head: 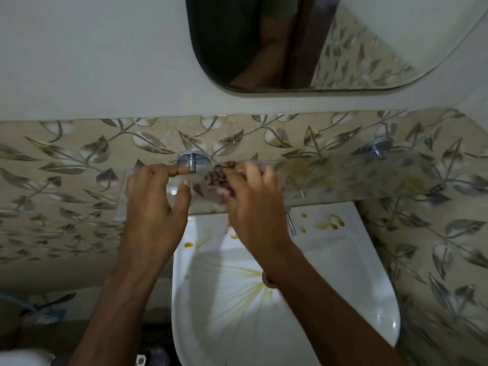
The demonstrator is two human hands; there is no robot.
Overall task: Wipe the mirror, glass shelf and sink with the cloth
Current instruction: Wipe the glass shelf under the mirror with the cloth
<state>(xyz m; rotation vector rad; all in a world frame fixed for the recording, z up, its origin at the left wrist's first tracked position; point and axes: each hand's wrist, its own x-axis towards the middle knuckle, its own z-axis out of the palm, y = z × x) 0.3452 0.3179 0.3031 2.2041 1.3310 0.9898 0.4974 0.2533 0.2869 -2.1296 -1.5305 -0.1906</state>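
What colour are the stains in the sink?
Yellowish-brown stains on the white sink, head view.

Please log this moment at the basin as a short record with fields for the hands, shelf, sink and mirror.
left hand: on the glass shelf, forefinger by the chrome bracket
right hand: gathering dark brown bits on the shelf
cloth: none visible
shelf: yellowish smear right of the hands
sink: brown drips on the rim, yellow streaks in the bowl
mirror: above, untouched
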